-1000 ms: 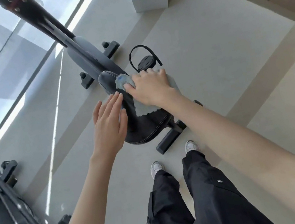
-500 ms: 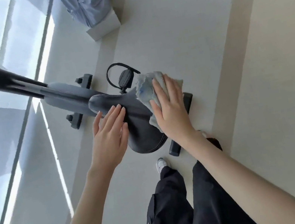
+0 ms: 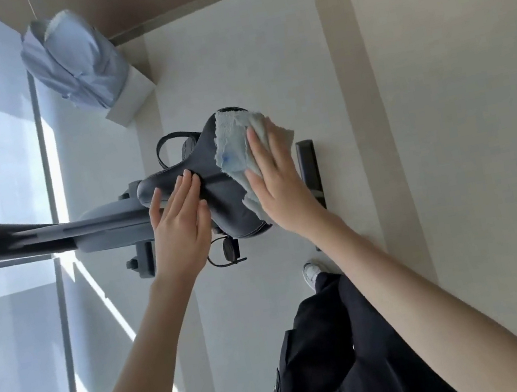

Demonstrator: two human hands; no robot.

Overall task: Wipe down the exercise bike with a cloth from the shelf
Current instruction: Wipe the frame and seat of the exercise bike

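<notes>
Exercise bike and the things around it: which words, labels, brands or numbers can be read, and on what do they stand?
No text can be read.
The exercise bike shows no lettering on its seat or frame.
The cloth under the right hand has a blue mark, no letters.
The blue shirt shows no label.

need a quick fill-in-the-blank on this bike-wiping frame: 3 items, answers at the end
1. The right hand presses the cloth onto the wide end of the ____.
2. The left hand lies flat on the narrow end, holding ____.
3. The folded shirt on the white box by the window is light ____.

Missing words: saddle; nothing; blue.
</notes>
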